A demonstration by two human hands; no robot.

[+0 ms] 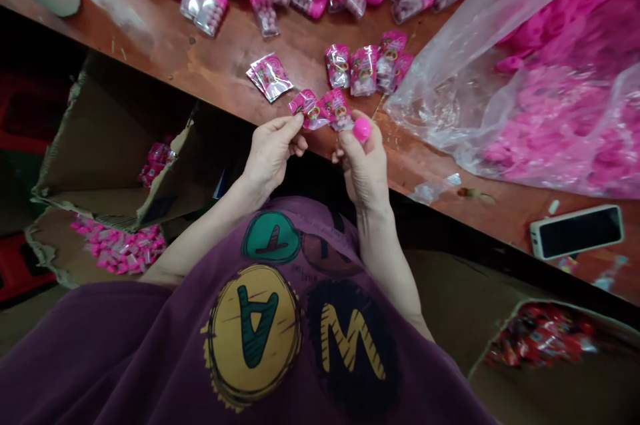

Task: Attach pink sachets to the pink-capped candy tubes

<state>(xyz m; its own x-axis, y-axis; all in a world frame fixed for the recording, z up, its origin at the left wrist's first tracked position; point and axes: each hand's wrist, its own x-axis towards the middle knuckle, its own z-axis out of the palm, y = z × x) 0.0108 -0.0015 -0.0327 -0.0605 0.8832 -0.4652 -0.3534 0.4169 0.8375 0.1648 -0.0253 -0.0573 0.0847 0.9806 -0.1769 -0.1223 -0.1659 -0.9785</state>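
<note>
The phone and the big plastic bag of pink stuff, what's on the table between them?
In the head view, only a tiny white scrap lies on the bare table between phone and bag.

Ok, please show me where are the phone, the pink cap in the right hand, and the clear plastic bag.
phone (pixel 580 232): head view, middle of screen.
pink cap (pixel 361 129): head view, rounded top.
clear plastic bag (pixel 450 88): head view, crumpled near end.

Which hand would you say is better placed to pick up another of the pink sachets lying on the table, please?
Probably the left hand: it pinches only one pink sachet at its fingertips, and the loose sachets lie just beyond it. The right hand already holds a sachet and a pink cap.
</note>
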